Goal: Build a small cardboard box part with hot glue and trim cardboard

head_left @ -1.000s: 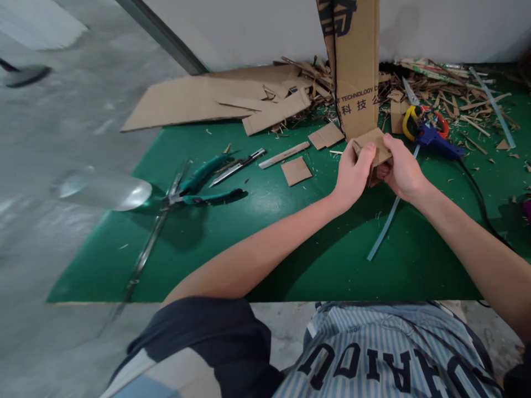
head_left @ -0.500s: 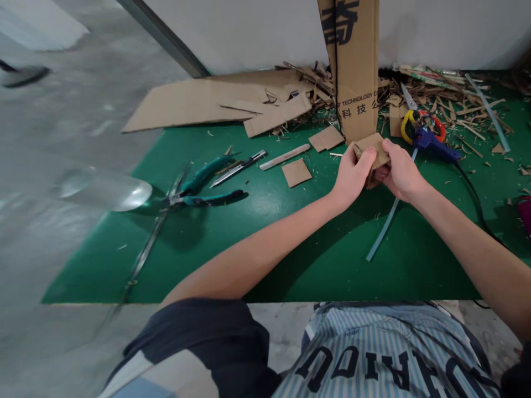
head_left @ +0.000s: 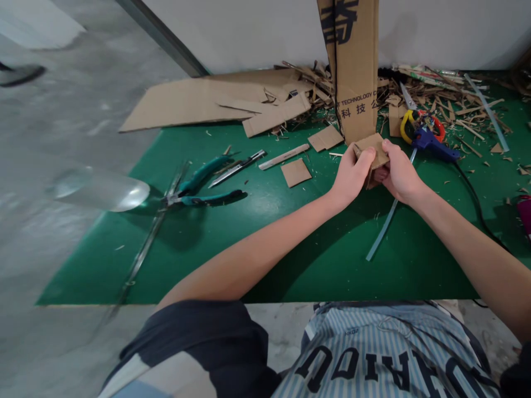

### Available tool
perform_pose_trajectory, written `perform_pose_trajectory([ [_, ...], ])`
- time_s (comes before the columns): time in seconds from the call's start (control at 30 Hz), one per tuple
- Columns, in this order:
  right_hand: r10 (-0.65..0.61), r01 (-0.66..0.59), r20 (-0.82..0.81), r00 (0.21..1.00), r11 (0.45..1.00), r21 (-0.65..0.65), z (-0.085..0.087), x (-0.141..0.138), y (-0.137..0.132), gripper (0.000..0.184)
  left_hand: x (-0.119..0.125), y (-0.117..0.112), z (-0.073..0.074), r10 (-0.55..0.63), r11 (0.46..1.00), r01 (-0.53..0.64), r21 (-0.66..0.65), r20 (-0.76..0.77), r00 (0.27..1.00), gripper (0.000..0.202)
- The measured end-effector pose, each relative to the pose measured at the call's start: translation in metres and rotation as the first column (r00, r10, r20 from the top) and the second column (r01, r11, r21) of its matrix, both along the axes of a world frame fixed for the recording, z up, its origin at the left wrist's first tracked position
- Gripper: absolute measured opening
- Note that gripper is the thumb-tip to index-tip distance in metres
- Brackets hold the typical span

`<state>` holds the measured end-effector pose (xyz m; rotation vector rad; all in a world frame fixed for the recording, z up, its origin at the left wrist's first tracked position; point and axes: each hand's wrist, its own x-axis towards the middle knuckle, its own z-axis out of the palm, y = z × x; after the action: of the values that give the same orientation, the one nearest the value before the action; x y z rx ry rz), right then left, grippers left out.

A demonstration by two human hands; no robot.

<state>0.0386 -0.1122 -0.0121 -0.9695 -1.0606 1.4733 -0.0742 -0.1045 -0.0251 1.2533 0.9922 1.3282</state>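
Observation:
Both of my hands grip one small brown cardboard piece (head_left: pixel 373 150) just above the green mat (head_left: pixel 265 237). My left hand (head_left: pixel 352 176) pinches its left edge with thumb and fingers. My right hand (head_left: pixel 399 172) closes on its right side, thumb on top. The piece looks folded; its underside is hidden by my fingers. Directly behind it stands a tall printed cardboard strip (head_left: pixel 352 66). A pale blue glue stick (head_left: pixel 381 232) lies on the mat under my right hand.
A blue glue gun (head_left: pixel 433 142) and yellow-and-red scissors (head_left: pixel 415 119) lie right of my hands. Green-handled pliers (head_left: pixel 203 188), a utility knife (head_left: pixel 238 167), a small cardboard square (head_left: pixel 296 172) and a metal ruler (head_left: pixel 143 254) lie left. Cardboard sheets (head_left: pixel 207 102) and scraps (head_left: pixel 452 99) line the back.
My hands and the cardboard piece stay almost where they were; the grip has barely shifted. The view has drifted slightly.

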Motion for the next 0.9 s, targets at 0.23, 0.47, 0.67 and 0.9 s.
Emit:
perform_pose_trajectory([
  [0.23,-0.011,0.012,0.03,0.999,1.0,-0.019,0.002,-0.0003,-0.0009,0.053,-0.0009,-0.0007,0.0024,-0.003,1.0,0.003,-0.002,-0.034,0.999,0.022],
  [0.47,-0.012,0.014,0.04,0.999,0.999,-0.036,0.0016,-0.0001,-0.0004,0.053,-0.0021,0.0003,0.0027,-0.012,1.0,0.012,0.005,-0.043,0.999,0.019],
  [0.67,-0.017,0.018,0.033,0.999,1.0,-0.017,-0.0014,-0.0006,0.0017,0.056,-0.0028,0.0007,0.0018,-0.028,1.0,0.028,0.006,-0.039,0.999,0.019],
  [0.9,-0.021,0.022,0.015,1.0,1.0,-0.022,-0.0005,-0.0007,0.0019,0.056,-0.0033,0.0007,0.0017,-0.018,1.0,0.018,-0.003,-0.044,0.999,0.018],
])
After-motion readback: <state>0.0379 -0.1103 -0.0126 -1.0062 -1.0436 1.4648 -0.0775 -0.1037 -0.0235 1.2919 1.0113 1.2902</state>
